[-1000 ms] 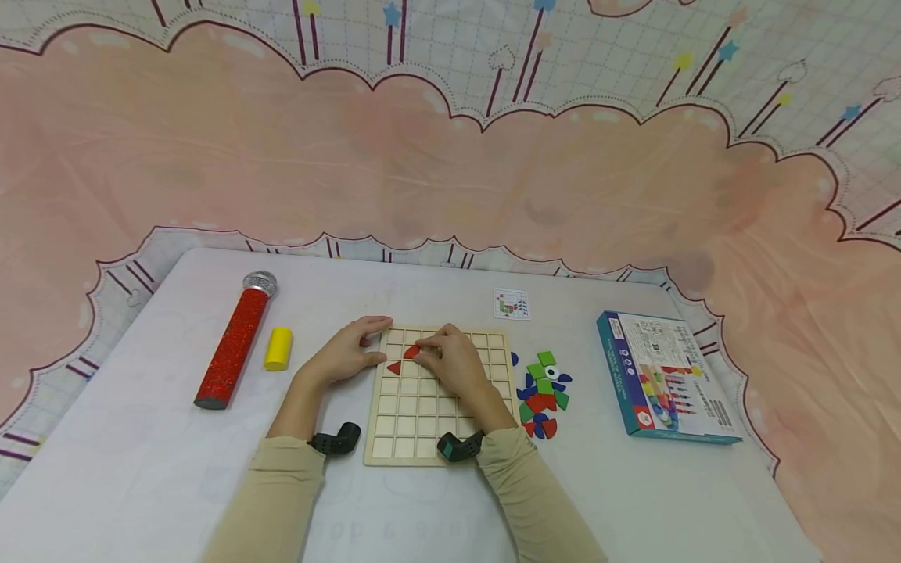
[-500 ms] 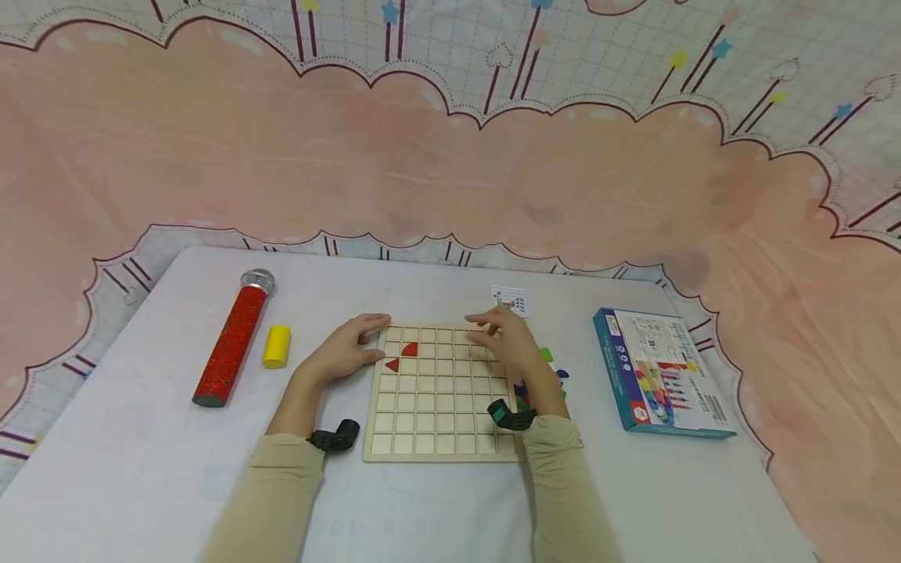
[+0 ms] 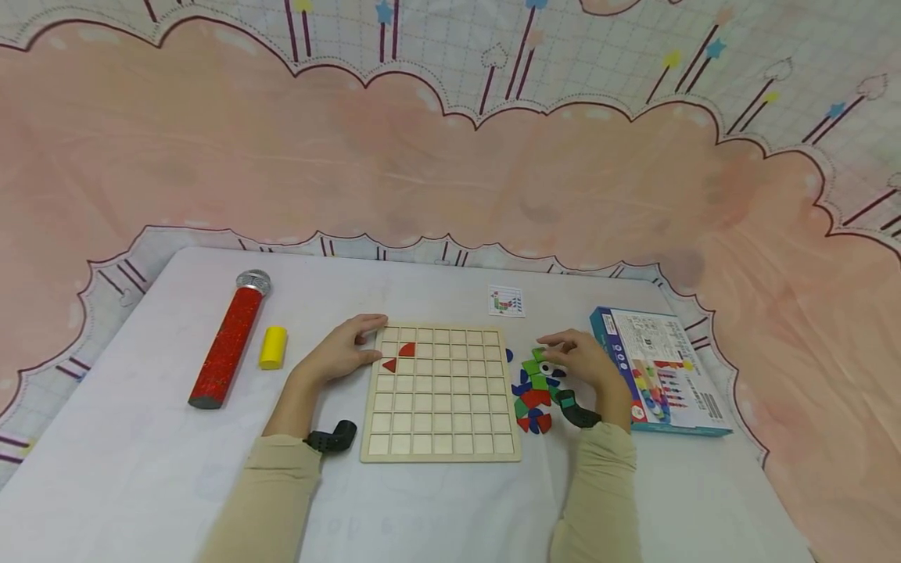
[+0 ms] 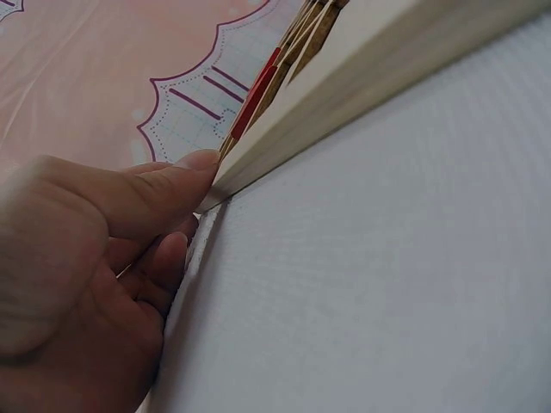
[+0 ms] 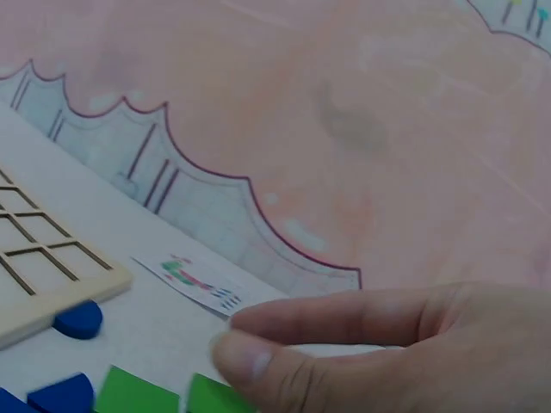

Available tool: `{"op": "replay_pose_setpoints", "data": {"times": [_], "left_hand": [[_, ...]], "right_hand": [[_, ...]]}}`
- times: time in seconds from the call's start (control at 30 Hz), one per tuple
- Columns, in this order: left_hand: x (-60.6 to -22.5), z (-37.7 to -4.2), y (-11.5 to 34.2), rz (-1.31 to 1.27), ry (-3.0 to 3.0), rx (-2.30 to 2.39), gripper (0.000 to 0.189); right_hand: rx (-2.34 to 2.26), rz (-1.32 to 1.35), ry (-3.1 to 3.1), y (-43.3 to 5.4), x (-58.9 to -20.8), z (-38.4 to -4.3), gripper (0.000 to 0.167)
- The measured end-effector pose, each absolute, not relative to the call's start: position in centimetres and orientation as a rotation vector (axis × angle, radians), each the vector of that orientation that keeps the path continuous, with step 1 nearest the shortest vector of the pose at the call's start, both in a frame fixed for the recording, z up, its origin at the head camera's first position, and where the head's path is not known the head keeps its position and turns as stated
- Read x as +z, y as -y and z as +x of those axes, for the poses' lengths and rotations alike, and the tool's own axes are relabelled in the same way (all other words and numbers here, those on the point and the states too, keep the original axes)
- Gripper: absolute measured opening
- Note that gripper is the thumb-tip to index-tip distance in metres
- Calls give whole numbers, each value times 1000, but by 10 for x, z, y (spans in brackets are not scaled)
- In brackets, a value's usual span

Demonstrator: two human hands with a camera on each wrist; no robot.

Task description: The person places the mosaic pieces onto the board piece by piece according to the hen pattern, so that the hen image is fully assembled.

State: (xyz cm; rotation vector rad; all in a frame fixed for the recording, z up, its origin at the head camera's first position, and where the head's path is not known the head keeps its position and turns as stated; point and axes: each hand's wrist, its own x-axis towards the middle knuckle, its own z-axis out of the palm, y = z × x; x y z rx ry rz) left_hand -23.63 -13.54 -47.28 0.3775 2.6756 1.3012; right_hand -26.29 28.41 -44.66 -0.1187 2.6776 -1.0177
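Observation:
A square wooden grid board [image 3: 441,393] lies flat, with a red quarter-circle piece [image 3: 407,349] and a red triangle [image 3: 390,365] in its upper left cells. My left hand [image 3: 341,348] touches the board's left side near the far corner, thumb and forefinger spread apart. In the left wrist view, the thumb [image 4: 194,163] rests at the board's edge. To the board's right lies a cluster of green, blue and red pieces [image 3: 535,397]. Over its far end hovers my right hand [image 3: 577,356], with a gap between thumb and forefinger and nothing seen held. It partly covers the green pieces [image 5: 138,391].
Behind the board lies a small printed card [image 3: 507,301]. A blue-edged box [image 3: 669,371] sits close beside my right hand. On the left are a red microphone [image 3: 228,344] and a yellow cylinder [image 3: 273,348]. A lone blue piece [image 5: 79,319] lies by the board's right edge.
The right hand has let go of the red quarter-circle piece on the board and moved right to the loose pieces. The left hand has stayed at the board's left edge.

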Motion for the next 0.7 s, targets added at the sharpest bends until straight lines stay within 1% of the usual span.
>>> {"op": "replay_pose_setpoints", "data": {"times": [0.23, 0.7], "left_hand": [[-474, -236, 137, 374, -2666, 1310, 62], [-472, -237, 136, 373, -2665, 1302, 63]], "right_hand": [[-933, -136, -2645, -295, -455, -263, 29], [-924, -87, -2623, -294, -455, -264, 22]]}}
